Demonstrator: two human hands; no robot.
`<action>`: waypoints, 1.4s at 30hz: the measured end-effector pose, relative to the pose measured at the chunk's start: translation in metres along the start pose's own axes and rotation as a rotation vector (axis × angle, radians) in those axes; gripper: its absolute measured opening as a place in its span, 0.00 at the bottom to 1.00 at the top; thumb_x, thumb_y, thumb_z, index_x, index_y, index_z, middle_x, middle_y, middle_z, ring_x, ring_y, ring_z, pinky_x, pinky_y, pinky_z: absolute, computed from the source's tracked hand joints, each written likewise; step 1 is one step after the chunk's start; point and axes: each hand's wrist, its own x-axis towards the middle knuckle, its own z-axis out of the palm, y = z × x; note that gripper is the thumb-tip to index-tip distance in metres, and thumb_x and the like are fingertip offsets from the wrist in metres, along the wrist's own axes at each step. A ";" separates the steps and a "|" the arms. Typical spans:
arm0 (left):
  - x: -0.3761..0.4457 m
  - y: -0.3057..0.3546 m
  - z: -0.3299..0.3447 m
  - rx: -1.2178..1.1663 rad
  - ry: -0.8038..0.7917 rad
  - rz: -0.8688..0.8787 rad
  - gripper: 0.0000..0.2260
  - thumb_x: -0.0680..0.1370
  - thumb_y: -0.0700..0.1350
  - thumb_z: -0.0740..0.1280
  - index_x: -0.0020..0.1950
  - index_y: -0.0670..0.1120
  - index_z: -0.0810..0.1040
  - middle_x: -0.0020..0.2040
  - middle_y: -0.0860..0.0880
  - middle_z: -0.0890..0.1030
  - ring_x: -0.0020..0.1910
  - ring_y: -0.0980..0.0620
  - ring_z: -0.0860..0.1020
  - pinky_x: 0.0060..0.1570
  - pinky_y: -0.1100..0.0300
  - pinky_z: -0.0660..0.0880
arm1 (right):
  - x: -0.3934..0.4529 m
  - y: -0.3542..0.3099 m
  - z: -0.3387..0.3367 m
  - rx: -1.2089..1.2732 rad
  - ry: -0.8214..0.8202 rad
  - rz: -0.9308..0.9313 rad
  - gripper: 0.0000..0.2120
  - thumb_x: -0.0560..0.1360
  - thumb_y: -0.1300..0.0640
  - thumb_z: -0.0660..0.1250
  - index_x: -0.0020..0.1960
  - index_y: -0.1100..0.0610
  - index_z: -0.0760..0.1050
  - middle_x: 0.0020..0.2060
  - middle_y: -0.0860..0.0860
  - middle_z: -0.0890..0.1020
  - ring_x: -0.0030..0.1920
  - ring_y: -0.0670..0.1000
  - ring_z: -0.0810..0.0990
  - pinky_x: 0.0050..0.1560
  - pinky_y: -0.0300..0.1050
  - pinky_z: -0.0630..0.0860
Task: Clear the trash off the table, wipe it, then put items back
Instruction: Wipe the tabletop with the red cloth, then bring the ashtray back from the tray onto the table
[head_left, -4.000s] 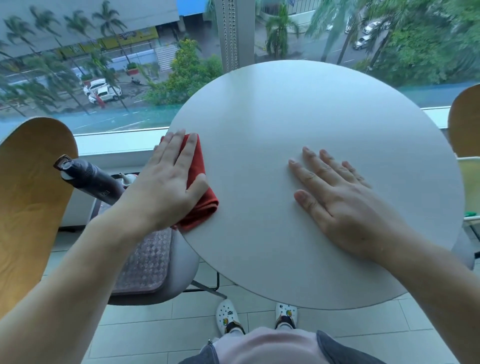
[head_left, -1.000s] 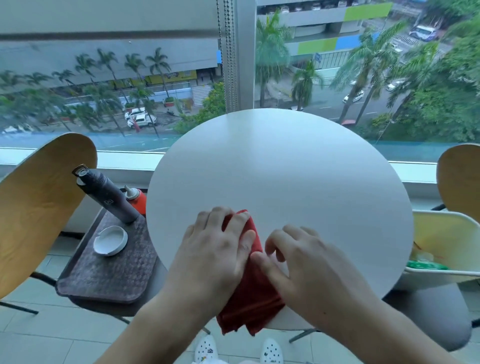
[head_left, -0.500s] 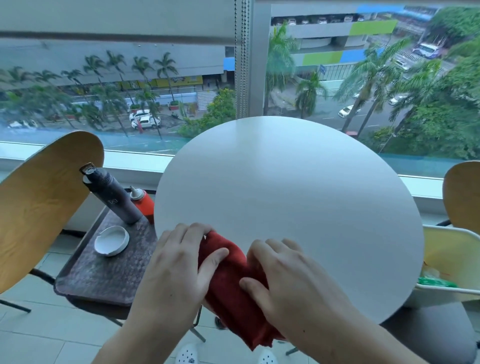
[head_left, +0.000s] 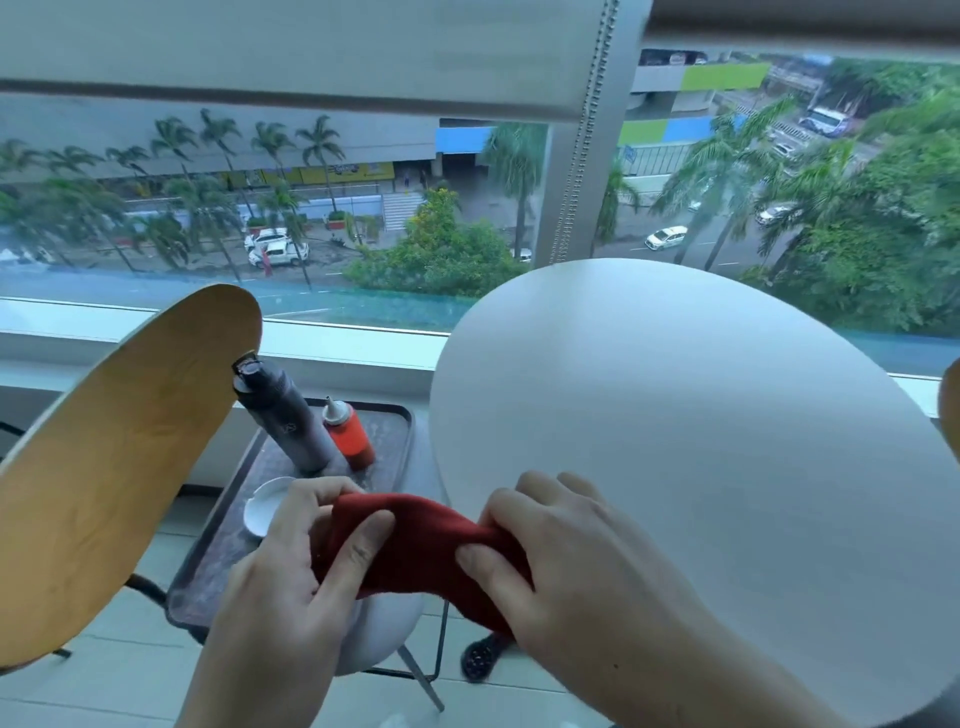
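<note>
Cloth (head_left: 415, 551), red, hangs bunched between my hands off the near left edge of the table (head_left: 701, 441); my left hand (head_left: 296, 561) and right hand (head_left: 566, 561) each pinch it. Beyond, a tray (head_left: 218, 561) on the chair seat carries a white dish (head_left: 262, 506), dark bottle (head_left: 283, 415) and red squeeze bottle (head_left: 349, 434).

Between both hands, red cloth (head_left: 415, 545): soft, matt, finely napped. Right of them, round table (head_left: 727, 441): smooth, matt white. Beyond the left hand, textured dark tray (head_left: 387, 431), matt dark bottle (head_left: 291, 421), glossy red plastic squeeze bottle (head_left: 350, 436). Further left, smooth satin wooden chair back (head_left: 119, 467).
</note>
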 end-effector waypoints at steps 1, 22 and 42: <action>0.006 -0.010 -0.011 -0.007 0.012 -0.001 0.11 0.76 0.62 0.69 0.55 0.59 0.76 0.43 0.64 0.85 0.41 0.64 0.83 0.43 0.72 0.74 | 0.006 -0.010 0.005 0.004 0.043 -0.033 0.15 0.80 0.36 0.54 0.52 0.46 0.71 0.48 0.43 0.72 0.54 0.45 0.67 0.57 0.42 0.69; 0.084 -0.170 -0.112 -0.072 -0.091 -0.139 0.03 0.81 0.52 0.66 0.54 0.57 0.76 0.46 0.56 0.84 0.47 0.58 0.83 0.48 0.63 0.78 | 0.137 -0.099 0.145 0.186 -0.120 0.175 0.14 0.80 0.39 0.60 0.47 0.49 0.69 0.40 0.46 0.79 0.43 0.51 0.78 0.47 0.52 0.76; 0.088 -0.366 -0.066 -0.025 -0.227 -0.518 0.16 0.81 0.46 0.66 0.68 0.58 0.72 0.64 0.53 0.80 0.67 0.59 0.76 0.70 0.50 0.72 | 0.196 -0.036 0.323 0.499 -0.384 0.475 0.07 0.78 0.58 0.70 0.52 0.47 0.81 0.41 0.47 0.84 0.33 0.44 0.81 0.29 0.27 0.69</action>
